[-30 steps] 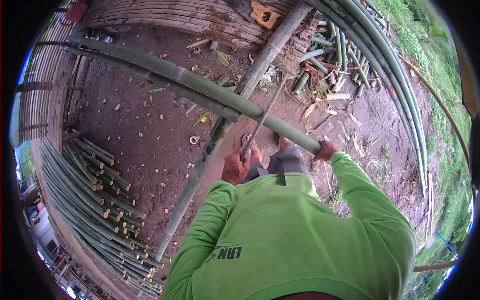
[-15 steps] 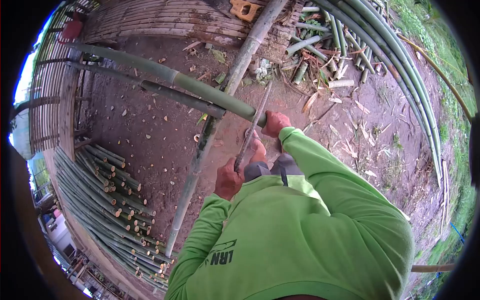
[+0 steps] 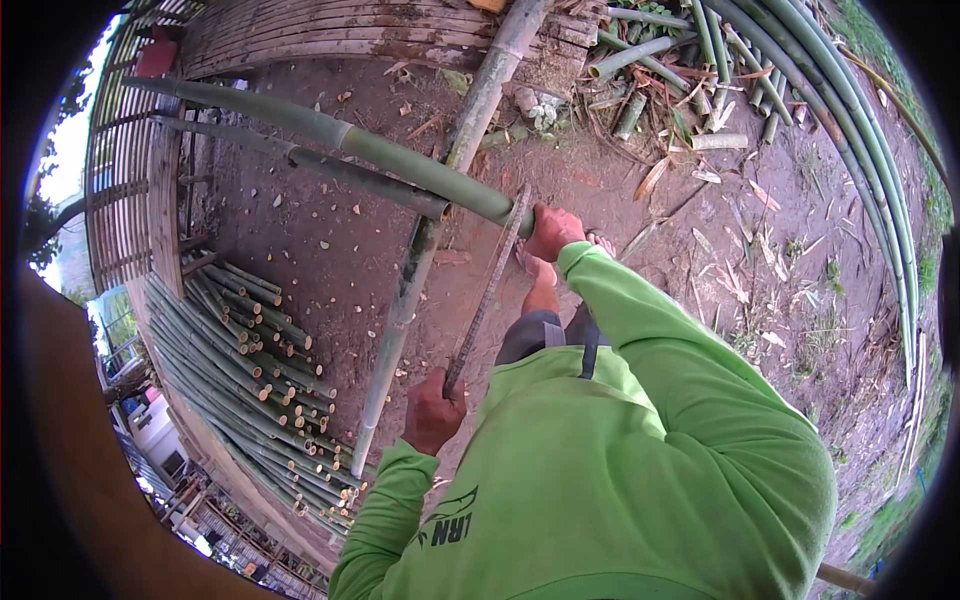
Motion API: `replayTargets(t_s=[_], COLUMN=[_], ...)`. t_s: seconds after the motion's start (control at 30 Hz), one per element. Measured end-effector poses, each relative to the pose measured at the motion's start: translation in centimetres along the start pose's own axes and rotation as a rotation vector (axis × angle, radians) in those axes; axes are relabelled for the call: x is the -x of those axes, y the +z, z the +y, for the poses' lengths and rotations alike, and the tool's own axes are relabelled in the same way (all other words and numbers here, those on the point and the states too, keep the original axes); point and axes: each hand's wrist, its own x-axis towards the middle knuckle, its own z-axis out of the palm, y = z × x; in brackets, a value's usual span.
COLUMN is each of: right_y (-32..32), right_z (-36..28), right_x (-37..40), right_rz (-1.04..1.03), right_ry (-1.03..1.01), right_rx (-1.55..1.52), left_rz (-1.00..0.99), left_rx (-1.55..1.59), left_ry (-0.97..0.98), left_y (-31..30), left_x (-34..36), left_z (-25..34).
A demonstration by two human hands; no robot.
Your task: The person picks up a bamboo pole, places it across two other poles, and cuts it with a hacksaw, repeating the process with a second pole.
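My left hand is closed round the near end of a long, narrow saw. The saw slants up and to the right, its far part lying across a green bamboo pole close to the pole's end. Just right of the saw, my right hand grips that end of the bamboo. A thick, mottled pole runs crosswise beneath the green one. Beside it, a darker bamboo pole also reaches the crosswise pole, its cut end showing. My fingers hide the saw's grip.
Stacked bamboo poles lie at the lower left. Cut bamboo pieces are heaped near a slatted platform at the top. Long bent poles arc down the right side. Bare feet stand on dirt strewn with chips.
My left hand has drawn the saw back, down and to the left. My right hand keeps its hold on the bamboo's end. The view has shifted slightly.
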Motion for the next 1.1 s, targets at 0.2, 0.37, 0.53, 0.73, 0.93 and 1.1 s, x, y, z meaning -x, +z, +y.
replayTargets(t_s=[0.2, 0.37, 0.53, 0.73, 0.93, 1.1], right_y=[0.5, -2.0, -0.5, -0.9, -1.3, -1.3], right_z=[0.3, -0.6, -0.5, -0.3, -0.2, -0.7], right_x=[-0.5, -0.4, 0.3, -0.2, -0.4, -0.4], right_rz=[-0.004, -0.003, -0.016, -0.057, -0.078, -0.053], right_ry=[0.009, 0.009, 0.012, 0.013, -0.002, 0.01], right_rx=[0.001, 0.054, 0.03, 0.018, 0.053, 0.061], left_rz=[0.14, 0.142, 0.04, 0.108, 0.099, 0.027], left_rx=[0.039, 0.12, -0.016, -0.006, 0.084, -0.035], left_ry=[0.19, 0.151, 0.021, 0.156, 0.093, 0.017], left_y=[4.8, 4.2, 0.5, 4.9, 2.9, 0.9], left_x=[-12.3, -9.3, -1.7, -14.1, -6.7, -1.4], left_z=[2.4, 2.3, 1.2, 3.8, 3.0, 1.9])
